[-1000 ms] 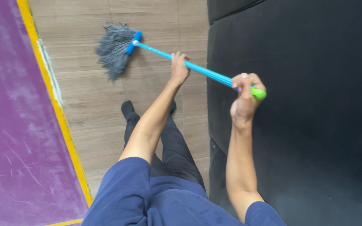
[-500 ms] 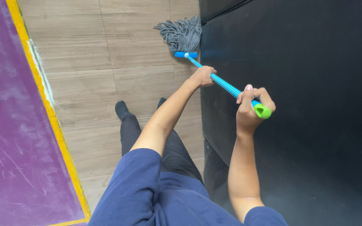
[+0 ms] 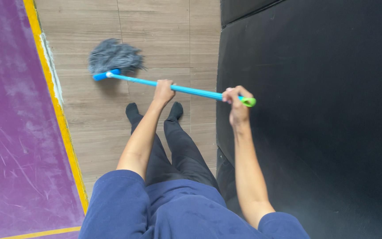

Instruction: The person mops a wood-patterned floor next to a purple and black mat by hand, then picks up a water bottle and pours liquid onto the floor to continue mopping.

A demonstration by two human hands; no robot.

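A mop with a grey string head (image 3: 113, 56) and a blue handle (image 3: 200, 91) lies across the wooden floor in front of me. My left hand (image 3: 163, 90) grips the handle near its middle. My right hand (image 3: 236, 102) holds the handle close to its green end cap (image 3: 248, 102). The mop head rests on the floor at the upper left, near the yellow edge of the purple mat. My feet in black socks (image 3: 173, 110) stand just below the handle.
A purple mat (image 3: 9, 132) with a yellow border (image 3: 63, 128) covers the left side. A large black mat (image 3: 315, 119) fills the right side. Between them runs a strip of wood-look floor (image 3: 155, 31).
The mop head has swung from the upper right, beside the black mat, across the floor to the upper left near the purple mat. Both hands moved left with the handle.
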